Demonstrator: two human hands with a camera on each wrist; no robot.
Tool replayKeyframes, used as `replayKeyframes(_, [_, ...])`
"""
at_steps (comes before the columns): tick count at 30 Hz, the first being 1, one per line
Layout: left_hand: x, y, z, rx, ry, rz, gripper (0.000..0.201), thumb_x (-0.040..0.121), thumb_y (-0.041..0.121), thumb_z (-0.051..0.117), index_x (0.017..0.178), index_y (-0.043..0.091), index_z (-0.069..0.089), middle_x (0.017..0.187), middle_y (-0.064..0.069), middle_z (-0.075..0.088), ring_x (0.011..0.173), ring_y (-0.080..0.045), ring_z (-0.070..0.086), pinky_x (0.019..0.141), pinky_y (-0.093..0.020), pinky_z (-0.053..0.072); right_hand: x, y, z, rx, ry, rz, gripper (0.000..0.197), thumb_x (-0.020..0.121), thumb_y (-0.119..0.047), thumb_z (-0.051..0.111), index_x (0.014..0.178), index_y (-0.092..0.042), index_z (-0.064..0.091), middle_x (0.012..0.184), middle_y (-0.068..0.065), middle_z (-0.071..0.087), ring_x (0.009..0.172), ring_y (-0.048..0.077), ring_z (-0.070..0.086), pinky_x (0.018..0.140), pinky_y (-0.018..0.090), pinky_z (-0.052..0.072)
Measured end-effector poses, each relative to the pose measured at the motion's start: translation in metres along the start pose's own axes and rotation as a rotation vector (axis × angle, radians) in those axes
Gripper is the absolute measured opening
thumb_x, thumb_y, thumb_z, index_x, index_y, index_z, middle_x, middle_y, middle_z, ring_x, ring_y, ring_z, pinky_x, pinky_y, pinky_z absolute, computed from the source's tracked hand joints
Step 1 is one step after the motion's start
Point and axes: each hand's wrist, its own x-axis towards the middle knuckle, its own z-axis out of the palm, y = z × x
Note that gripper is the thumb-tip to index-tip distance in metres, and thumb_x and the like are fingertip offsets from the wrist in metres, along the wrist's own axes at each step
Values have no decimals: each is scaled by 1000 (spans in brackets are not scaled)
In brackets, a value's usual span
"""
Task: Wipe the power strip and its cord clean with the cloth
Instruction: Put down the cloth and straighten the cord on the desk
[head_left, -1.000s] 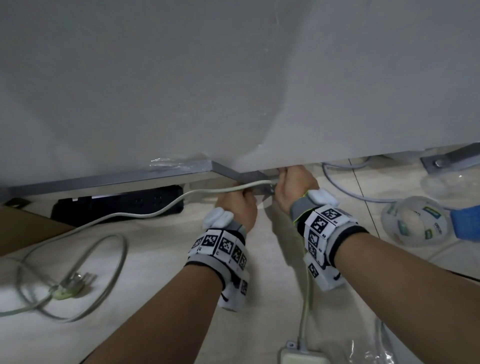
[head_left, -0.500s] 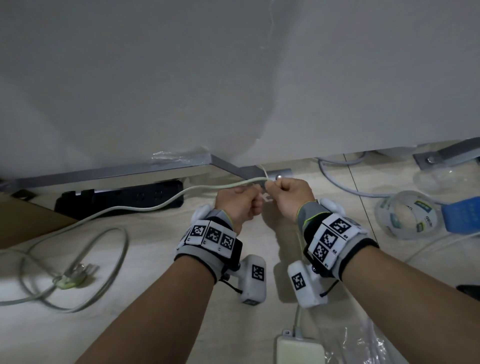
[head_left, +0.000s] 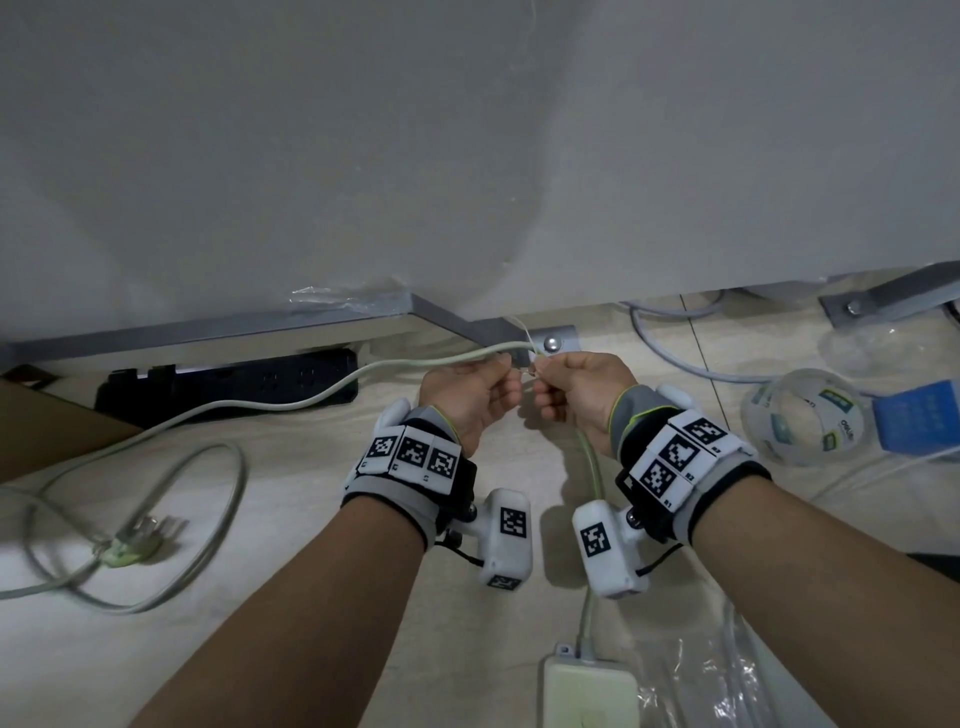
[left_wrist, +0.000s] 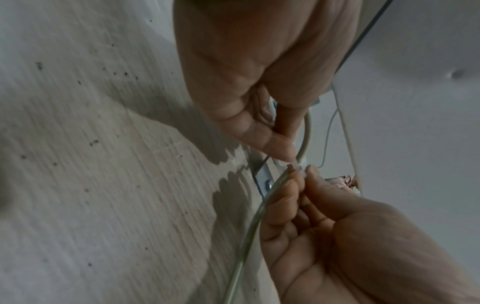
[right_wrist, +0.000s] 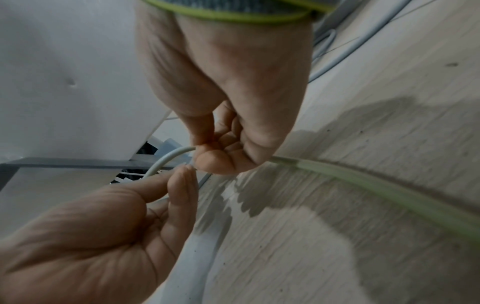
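Note:
A pale green cord runs from its plug on the floor at the left, up to my hands, then down to a white power strip at the bottom edge. My left hand pinches the cord with thumb and forefinger. Fingertip to fingertip with it, my right hand grips the same cord in its fist. A small pale piece sits between the fingertips; what it is I cannot tell. No cloth shows in either hand.
A black power strip lies under the grey metal frame at the foot of the grey panel. At the right lie a clear tape roll, a blue packet and a grey cable. Cardboard is at the left.
Both hands have drawn back toward me from under the panel's edge, bringing the cord with them. The wrists have turned so the wrist cameras hang below.

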Motion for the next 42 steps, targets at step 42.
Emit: replayKeyframes(42, [-2,-4,-1,-28,-23,33,14,88,7,65,81,-4,66,63,-9,67,51,-12,63,55,-20,56,-2,-4,5,44,-19,76,19,93,-12,58,78,-2,64,60,7,58,49,14,53,43,21,48])
